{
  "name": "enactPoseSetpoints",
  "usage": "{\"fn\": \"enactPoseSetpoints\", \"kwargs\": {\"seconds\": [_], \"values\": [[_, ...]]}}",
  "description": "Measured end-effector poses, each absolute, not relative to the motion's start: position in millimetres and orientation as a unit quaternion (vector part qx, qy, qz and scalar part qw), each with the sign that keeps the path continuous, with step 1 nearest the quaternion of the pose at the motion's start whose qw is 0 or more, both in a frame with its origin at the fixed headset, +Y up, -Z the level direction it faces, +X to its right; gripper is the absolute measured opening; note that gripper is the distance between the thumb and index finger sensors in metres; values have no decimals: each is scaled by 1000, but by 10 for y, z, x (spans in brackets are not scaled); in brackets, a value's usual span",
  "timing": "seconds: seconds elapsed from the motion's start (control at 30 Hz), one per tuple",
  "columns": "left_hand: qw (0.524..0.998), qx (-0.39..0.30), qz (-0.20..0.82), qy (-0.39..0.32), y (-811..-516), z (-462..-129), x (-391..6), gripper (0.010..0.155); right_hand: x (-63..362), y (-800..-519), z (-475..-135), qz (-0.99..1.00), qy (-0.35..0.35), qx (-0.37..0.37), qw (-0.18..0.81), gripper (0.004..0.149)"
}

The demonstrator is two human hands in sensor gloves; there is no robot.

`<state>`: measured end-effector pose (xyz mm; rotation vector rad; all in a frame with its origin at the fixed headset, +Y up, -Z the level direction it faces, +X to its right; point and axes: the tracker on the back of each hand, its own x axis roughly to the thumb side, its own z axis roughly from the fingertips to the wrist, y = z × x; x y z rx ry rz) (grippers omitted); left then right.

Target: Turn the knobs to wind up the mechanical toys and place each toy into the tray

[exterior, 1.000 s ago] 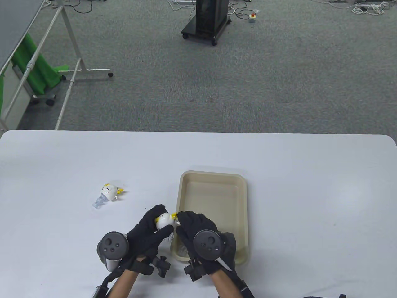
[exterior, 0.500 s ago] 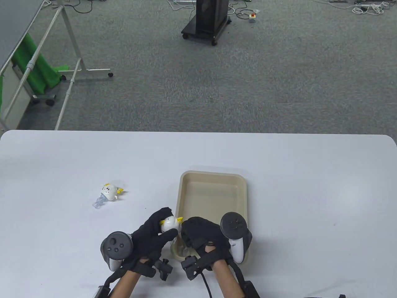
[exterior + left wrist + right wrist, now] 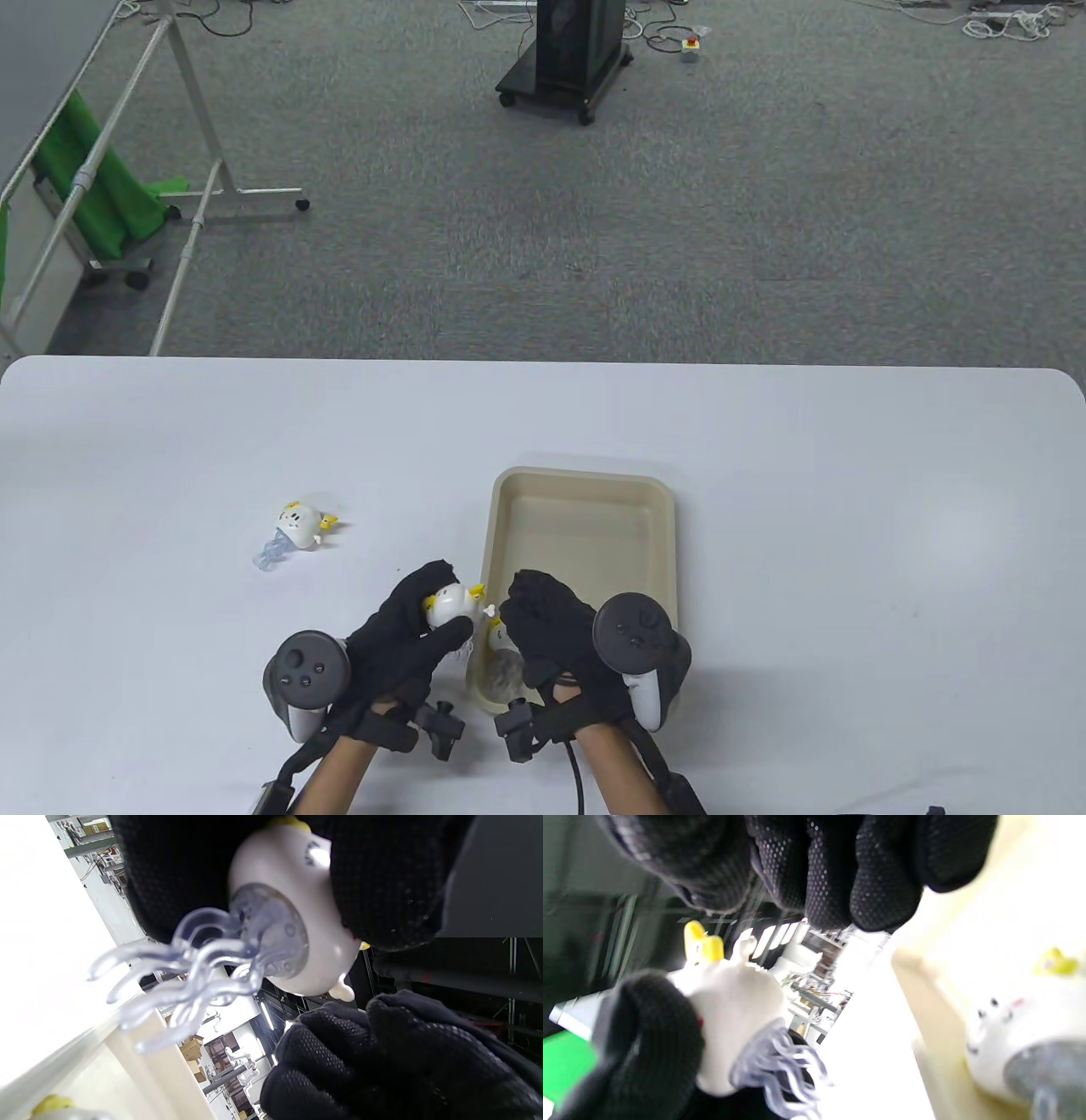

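Observation:
A white jellyfish toy [image 3: 452,599] with yellow horns and clear tentacles is gripped in my left hand [image 3: 441,606], just left of the beige tray [image 3: 670,526]. In the left wrist view the toy [image 3: 297,921] shows its clear underside, and its small white knob [image 3: 342,991] sticks out bare. My right hand [image 3: 530,613] hovers over the tray's near left corner, beside the knob, with its fingers [image 3: 865,870] curled and holding nothing. A second toy [image 3: 502,655] lies in the tray's near end. A third toy [image 3: 301,525] lies on the table to the left.
The white table [image 3: 848,552] stretches wide to the right and to the far side. Beyond its far edge is grey carpet with a black wheeled stand [image 3: 567,59] and a metal frame [image 3: 191,127].
My right hand has rolled over to the right, its tracker swinging from the top to the right side, and its fingers have come off the knob. The left hand barely shifted.

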<state>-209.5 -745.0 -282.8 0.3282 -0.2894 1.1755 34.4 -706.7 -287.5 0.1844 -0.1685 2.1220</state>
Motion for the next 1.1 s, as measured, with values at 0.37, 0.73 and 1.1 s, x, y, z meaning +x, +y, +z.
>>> {"fn": "enactPoseSetpoints", "kwargs": {"seconds": [0.37,0.73,1.1], "values": [[805,154,557,-134,-7449,-2824,-2114,73,-48,-7026,-2665,944,-145,177,239,68],[802,142,563,-141,-7463,-2820,-2085,73,-57,-6981,-2614,940,-226,173,190,46],[804,122,556,-172,-7460,-2824,-2009,73,302,-7090,-2945,876,-2,92,474,44]]}}
